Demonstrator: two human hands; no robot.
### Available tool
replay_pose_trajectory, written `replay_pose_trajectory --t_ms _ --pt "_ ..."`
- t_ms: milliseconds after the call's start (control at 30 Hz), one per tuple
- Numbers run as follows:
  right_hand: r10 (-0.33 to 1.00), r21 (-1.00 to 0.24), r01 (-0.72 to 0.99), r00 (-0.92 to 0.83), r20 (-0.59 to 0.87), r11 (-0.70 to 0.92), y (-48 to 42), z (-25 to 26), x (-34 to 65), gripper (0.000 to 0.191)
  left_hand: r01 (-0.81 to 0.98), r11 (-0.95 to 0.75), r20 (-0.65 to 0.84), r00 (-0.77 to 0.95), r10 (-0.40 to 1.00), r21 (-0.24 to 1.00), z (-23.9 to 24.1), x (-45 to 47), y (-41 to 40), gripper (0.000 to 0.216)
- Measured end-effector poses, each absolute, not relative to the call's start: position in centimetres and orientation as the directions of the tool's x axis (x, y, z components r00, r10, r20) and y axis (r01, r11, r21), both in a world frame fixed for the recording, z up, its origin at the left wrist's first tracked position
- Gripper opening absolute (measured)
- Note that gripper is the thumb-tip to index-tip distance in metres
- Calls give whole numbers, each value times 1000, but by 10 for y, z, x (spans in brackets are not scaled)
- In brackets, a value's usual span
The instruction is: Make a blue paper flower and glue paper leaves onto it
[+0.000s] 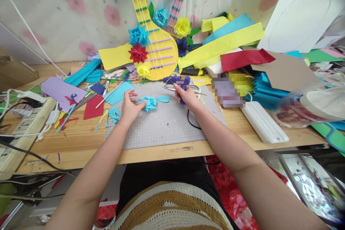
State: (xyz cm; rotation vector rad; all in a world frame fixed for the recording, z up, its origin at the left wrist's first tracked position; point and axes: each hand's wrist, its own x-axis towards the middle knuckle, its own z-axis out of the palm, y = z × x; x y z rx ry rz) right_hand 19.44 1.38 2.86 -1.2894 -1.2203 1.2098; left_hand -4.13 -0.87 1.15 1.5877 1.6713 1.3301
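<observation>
My right hand [184, 97] is wrapped round a purple glue gun [176, 80], its nozzle pointing left above a grey cutting mat [161, 129]. A black cord runs down from its handle. A crumpled blue paper flower [149, 104] lies on the mat with a single blue paper petal [163, 99] just right of it. My left hand [130, 106] is beside the flower's left side, fingers apart, with the thumb tip at its edge; whether it presses on the flower I cannot tell. A pair of scissors [170, 88] partly shows beneath the glue gun.
A yellow paper guitar [164, 52] decorated with paper flowers leans at the back. Coloured paper strips [223, 45] pile up behind on the right. A white power strip [265, 122] lies right, another power strip [29, 129] left with cables. Red paper [93, 107] and scraps lie left of the mat.
</observation>
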Motion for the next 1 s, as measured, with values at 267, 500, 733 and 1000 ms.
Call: replay_pose_trajectory --t_ms 267,500,733,1000 --pt "999 -997 52 10 -52 -53 15 27 193 39 562 -166 360 -254 898 810 3 -35 -3 61" --pt "998 -997 41 6 -65 -65 14 30 192 39 484 -162 302 -226 926 860 -7 -35 3 67" --pt "998 -998 29 13 -63 -63 13 31 191 38 392 -125 233 -242 942 912 0 -32 2 60" --pt "998 -998 22 13 -56 -56 14 29 192 37 406 -197 278 -151 949 893 13 -41 -1 56"
